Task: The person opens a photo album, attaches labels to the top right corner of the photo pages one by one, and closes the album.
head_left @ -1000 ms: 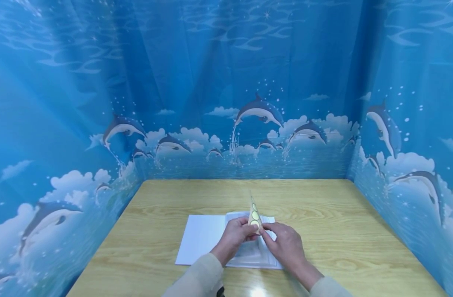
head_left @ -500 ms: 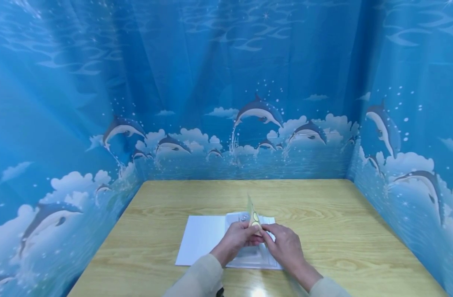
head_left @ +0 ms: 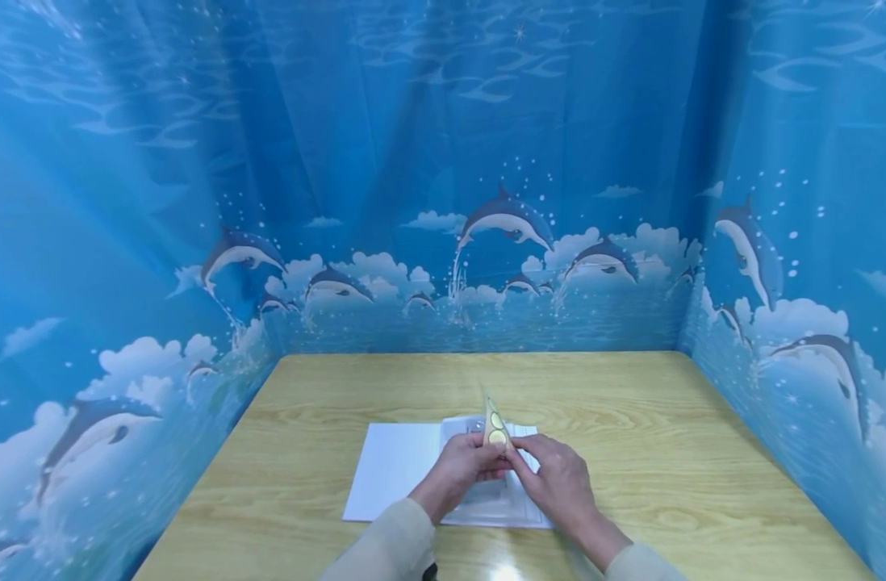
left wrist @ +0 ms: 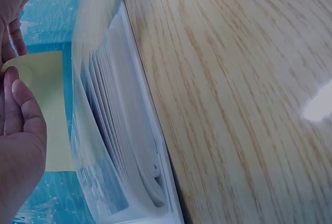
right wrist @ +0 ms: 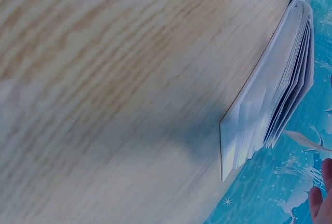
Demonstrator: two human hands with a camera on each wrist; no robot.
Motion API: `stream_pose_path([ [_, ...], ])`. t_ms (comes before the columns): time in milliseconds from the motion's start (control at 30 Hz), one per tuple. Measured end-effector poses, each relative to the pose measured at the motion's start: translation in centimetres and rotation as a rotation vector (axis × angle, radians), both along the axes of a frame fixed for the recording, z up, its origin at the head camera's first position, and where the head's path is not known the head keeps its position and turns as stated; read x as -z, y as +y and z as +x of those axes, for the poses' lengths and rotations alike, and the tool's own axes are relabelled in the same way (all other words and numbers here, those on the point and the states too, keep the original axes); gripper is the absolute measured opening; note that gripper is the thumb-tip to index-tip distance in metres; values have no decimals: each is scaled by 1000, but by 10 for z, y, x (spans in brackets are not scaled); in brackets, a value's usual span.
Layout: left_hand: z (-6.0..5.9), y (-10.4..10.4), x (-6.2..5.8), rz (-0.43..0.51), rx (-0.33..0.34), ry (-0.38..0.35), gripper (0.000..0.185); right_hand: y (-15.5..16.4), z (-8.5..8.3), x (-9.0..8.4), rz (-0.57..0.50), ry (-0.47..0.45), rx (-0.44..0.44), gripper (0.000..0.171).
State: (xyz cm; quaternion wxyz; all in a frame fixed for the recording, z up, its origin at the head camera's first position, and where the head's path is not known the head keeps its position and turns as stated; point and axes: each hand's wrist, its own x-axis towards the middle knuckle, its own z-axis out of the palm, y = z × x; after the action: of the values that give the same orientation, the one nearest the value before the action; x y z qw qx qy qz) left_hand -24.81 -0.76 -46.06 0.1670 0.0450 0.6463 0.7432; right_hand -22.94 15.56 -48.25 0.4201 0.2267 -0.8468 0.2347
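Pale-yellow paper sheet with circles [head_left: 497,436], raised over the two o'clock part of the open white booklet [head_left: 394,470], is pinched between thumb and fingers of the left hand [head_left: 453,468] from eight o'clock and the right hand [head_left: 561,478] from four, presumably for steadiness.

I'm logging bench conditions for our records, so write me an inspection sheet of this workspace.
Surface: wood-grain table, bright reflection at the near side.
Job's things: pale yellow card with circles, held up over an open white booklet with clear leaves.
Clutter: nothing seen.
Grippers: left hand and right hand both pinch the card's lower part.
Cables: none certain; small dark piece by the left sleeve unclear.
Surroundings: blue dolphin-print curtain.
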Motion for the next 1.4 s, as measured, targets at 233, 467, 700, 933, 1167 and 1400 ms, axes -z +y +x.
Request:
stream_pose_path([
  [233, 1, -2, 0, 10, 15, -4, 23, -2, 2, -3, 8, -10, 22, 16],
  [467, 1, -2, -1, 7, 18, -18, 23, -1, 3, -3, 12, -13, 37, 14],
  [700, 1, 0, 0, -14, 12, 5, 23, 2, 2, -3, 4, 17, 45, 15],
  [933, 1, -1, 1, -32, 10, -7, 24, 6, 1, 0, 8, 31, 39, 13],
  [1167, 2, -1, 1, -40, 3, -4, 24, 7, 0, 1, 15, 13, 41, 14],
  [1400, 2, 0, 2, -44, -2, -11, 25, 9, -1, 3, 26, 42, 17, 11],
])
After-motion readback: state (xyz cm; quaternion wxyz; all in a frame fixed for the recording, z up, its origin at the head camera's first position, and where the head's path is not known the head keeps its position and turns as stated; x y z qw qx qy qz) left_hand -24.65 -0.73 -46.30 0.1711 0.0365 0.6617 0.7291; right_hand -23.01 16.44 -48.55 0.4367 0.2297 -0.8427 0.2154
